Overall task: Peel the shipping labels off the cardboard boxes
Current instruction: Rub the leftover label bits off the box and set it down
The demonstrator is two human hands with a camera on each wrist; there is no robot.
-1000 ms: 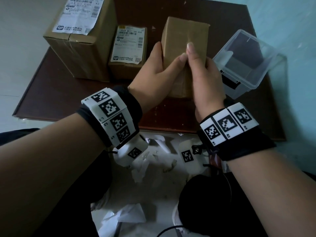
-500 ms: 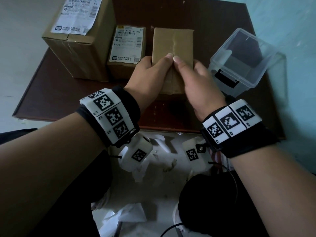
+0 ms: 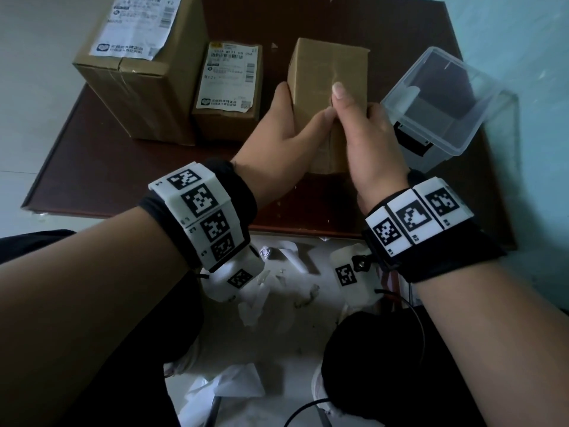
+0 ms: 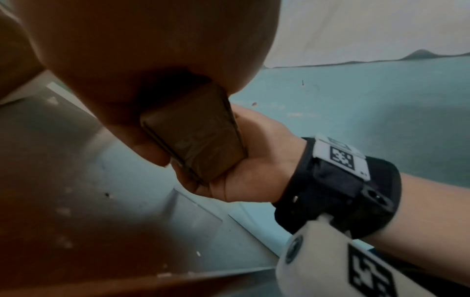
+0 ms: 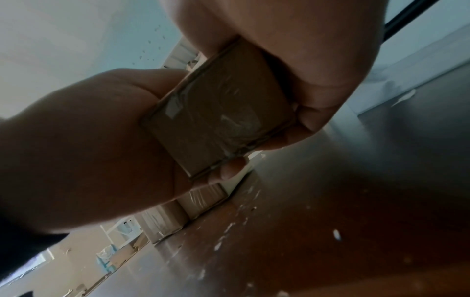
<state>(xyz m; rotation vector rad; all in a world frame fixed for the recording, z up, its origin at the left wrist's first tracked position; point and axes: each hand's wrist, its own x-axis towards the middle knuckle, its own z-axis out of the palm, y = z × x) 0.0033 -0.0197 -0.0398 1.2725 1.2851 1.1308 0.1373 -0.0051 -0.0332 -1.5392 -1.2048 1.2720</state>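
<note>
Item — bare box (image 3: 328,87): our left hand (image 3: 278,131) and right hand (image 3: 366,134) both clasp it, lifted for turning — likely label-hunting.

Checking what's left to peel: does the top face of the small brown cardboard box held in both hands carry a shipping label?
No, the small brown cardboard box shows only bare, taped cardboard on top in the head view.

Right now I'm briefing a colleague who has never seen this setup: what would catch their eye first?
Probably the two hands, left hand and right hand, gripping a plain brown cardboard box with no visible label at the middle of the dark brown table. To its left stand two brown cardboard boxes, each bearing a white shipping label: the large one and the smaller one. A clear plastic tub sits tilted on the right.
</note>
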